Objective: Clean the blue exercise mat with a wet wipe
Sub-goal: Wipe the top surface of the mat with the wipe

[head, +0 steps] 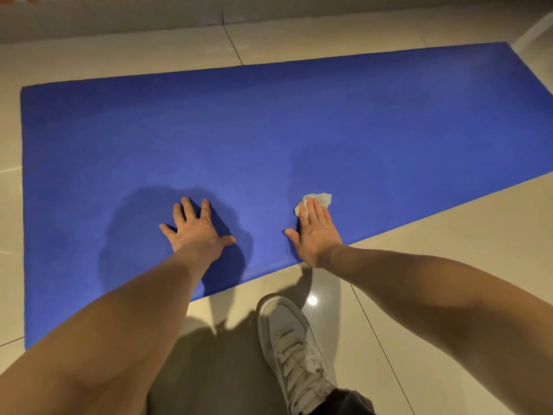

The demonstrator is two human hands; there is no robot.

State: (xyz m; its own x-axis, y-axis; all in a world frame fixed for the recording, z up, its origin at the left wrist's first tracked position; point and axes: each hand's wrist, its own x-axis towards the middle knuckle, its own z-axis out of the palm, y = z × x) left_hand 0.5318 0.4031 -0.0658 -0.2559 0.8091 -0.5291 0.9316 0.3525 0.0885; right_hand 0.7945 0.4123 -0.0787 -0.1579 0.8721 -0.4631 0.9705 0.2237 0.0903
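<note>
The blue exercise mat (pixel 269 124) lies flat on the tiled floor and fills most of the view. My left hand (pixel 196 227) rests flat on the mat near its front edge, fingers spread. My right hand (pixel 314 232) presses a crumpled white wet wipe (pixel 320 199) onto the mat with straight fingers; the wipe pokes out beyond my fingertips. A faint darker damp patch shows on the mat just beyond the wipe.
Glossy beige floor tiles (pixel 449 235) surround the mat. My white sneaker (pixel 291 345) stands on the floor just in front of the mat's near edge. A wall base (pixel 119 22) runs along the far side.
</note>
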